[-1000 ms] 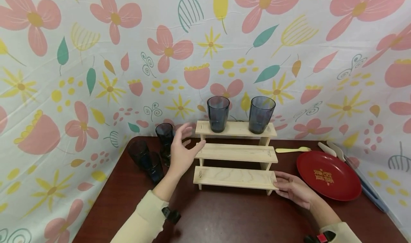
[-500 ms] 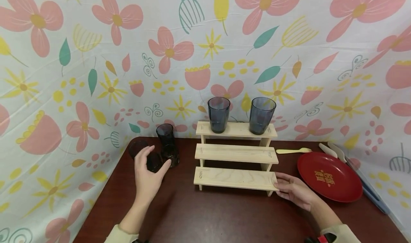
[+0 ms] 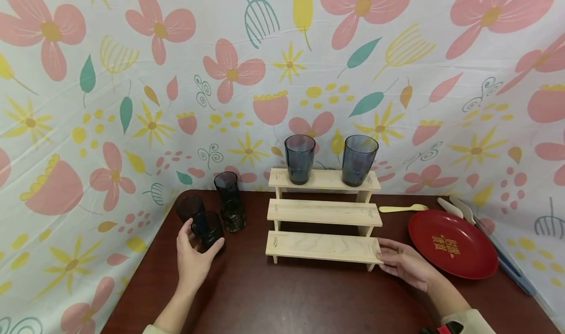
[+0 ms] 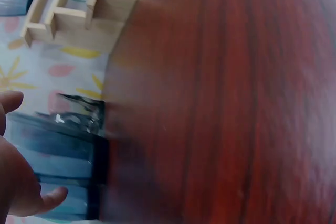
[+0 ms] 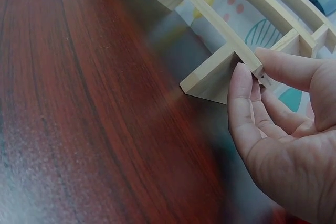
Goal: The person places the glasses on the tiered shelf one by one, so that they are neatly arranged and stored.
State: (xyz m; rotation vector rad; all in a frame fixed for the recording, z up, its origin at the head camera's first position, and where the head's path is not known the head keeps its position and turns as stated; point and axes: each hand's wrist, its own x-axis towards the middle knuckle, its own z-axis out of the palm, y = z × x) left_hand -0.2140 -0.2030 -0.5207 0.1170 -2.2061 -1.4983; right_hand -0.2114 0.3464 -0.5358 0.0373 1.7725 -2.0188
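Note:
My left hand [image 3: 192,263] reaches to the dark glasses at the table's left, thumb and fingers spread on either side of the front glass [image 3: 213,236]. In the left wrist view the fingers overlap the bluish glass [image 4: 58,153]; I cannot tell whether they press on it. My right hand [image 3: 403,263] pinches the right end of the lowest step of a three-step wooden shelf [image 3: 322,245]. The right wrist view shows its thumb and fingers on the end of that board [image 5: 220,32]. Two blue-grey glasses stand on the top step, one left [image 3: 300,160] and one right [image 3: 359,161].
Behind the left hand stand another dark glass [image 3: 191,209], a further glass [image 3: 227,187] and a dark shiny piece [image 3: 234,216]. A red plate [image 3: 468,260] lies at right, near a yellow fork [image 3: 401,208] and pale-headed utensils [image 3: 461,209]. Patterned cloth [image 3: 282,103] hangs behind.
My left hand has moved from beside the shelf, left and down, to the front dark glass. The right hand has stayed at the shelf's lowest step.

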